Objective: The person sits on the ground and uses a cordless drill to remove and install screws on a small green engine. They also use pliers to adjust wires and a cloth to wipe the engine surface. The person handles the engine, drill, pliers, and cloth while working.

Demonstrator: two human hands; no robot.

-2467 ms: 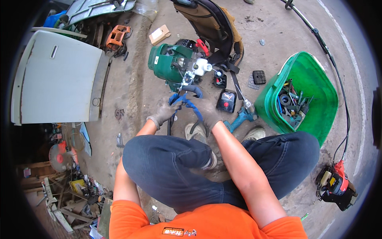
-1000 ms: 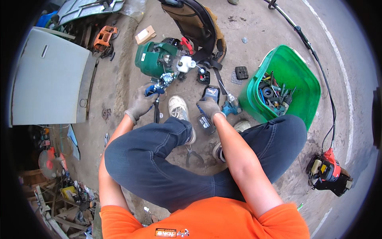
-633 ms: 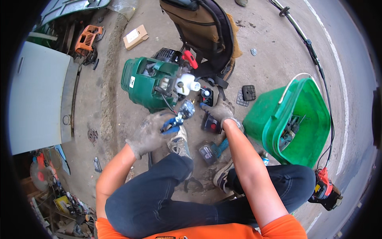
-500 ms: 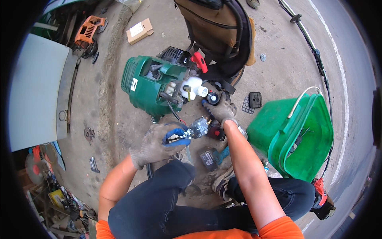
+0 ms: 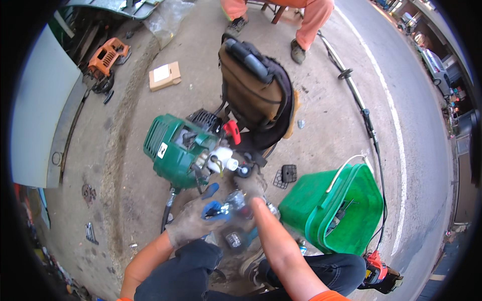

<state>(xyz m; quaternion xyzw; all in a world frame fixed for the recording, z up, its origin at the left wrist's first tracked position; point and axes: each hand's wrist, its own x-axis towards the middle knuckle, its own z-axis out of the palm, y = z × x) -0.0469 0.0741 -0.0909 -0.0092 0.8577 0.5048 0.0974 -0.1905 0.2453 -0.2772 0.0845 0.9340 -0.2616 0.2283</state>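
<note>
**Concrete ground (image 5: 321,140) beside a grey road (image 5: 419,125), with two gloved hands low in the centre**

A large pale panel (image 5: 40,110) stands at the left edge. At the top, another person in orange trousers (image 5: 315,22) is cut off above the legs. A tall green bucket (image 5: 306,200) stands right of the right forearm, tilted in this view; its near wall hides most of its contents. A brown backpack (image 5: 251,90) sits upright beyond the hands, and a long pole tool (image 5: 354,88) runs down the right side.

Left of the backpack rests a green engine (image 5: 170,168) with a white tank (image 5: 220,159) and a red handle (image 5: 232,132).

Both forearms rise from the lower edge. The left hand (image 5: 193,220) angles inward, one blue-tipped finger pointing up and the others curled; its grip is closed on a shiny metal part (image 5: 235,200), held in front of the engine. The right hand (image 5: 253,186) reaches forward near a round dark cap (image 5: 243,171). It is blurred, so whether its grip is closed or holds anything cannot be told.

Smaller things lie about: a cardboard box (image 5: 164,77) at upper left, a cordless tool's dark battery (image 5: 235,240) below the hands, and a black grid piece (image 5: 289,173) near the bucket. Details behind the metal part are smeared.
</note>
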